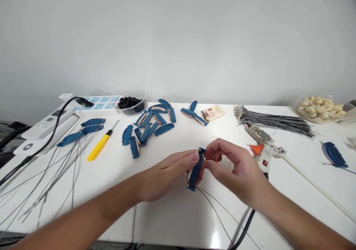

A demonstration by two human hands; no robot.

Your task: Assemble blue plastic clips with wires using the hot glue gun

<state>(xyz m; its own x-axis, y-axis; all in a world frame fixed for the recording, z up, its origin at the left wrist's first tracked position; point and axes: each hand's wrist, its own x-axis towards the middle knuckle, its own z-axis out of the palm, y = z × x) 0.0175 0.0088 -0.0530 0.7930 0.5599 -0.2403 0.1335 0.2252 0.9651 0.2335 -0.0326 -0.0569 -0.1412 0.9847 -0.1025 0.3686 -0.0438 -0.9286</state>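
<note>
My left hand grips a blue curved piece, thumb on its front and fingers behind it. The piece stands nearly upright, slightly tilted, with small pale spots at its top and bottom ends. My right hand is at the upper right end of the piece, its thumb and index finger pinched on a thin wire there. Thin dark wires run from the lower end of the piece down to the right, over the white table.
Blue pieces lie in a pile behind my left hand. A yellow screwdriver, a bowl of black parts and a power strip are left. A glue gun, a wire bundle and a bowl of pale pieces are right.
</note>
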